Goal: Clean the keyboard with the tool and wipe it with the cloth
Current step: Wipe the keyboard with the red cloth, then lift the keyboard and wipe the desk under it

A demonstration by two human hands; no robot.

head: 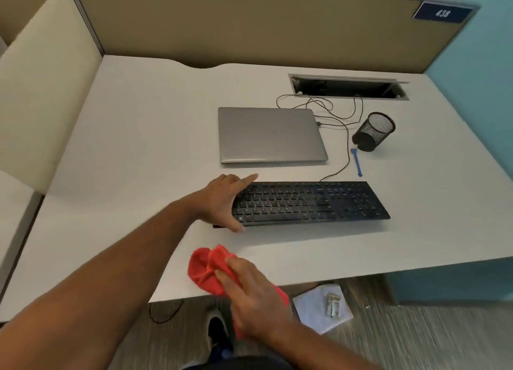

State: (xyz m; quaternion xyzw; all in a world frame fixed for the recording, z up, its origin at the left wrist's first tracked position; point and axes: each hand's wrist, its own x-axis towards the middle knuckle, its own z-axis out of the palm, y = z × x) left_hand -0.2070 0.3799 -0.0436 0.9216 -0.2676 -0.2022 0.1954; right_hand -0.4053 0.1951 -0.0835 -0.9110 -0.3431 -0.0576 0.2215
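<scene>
A black keyboard (313, 203) lies across the white desk (138, 147), its cable running back toward the desk's cable slot. My left hand (222, 201) grips the keyboard's left end, thumb at the front edge and index finger along the back edge. My right hand (255, 294) holds a bunched red cloth (206, 269) above the desk's front edge, below and left of the keyboard. A slim blue cleaning tool (356, 162) lies on the desk behind the keyboard's right half, untouched.
A shut grey laptop (270, 135) sits behind the keyboard. A black mesh pen cup (374, 132) stands at the right near the blue tool, with cables looping to the cable slot (348, 87). On the floor lies a white cloth (323, 308) with small items.
</scene>
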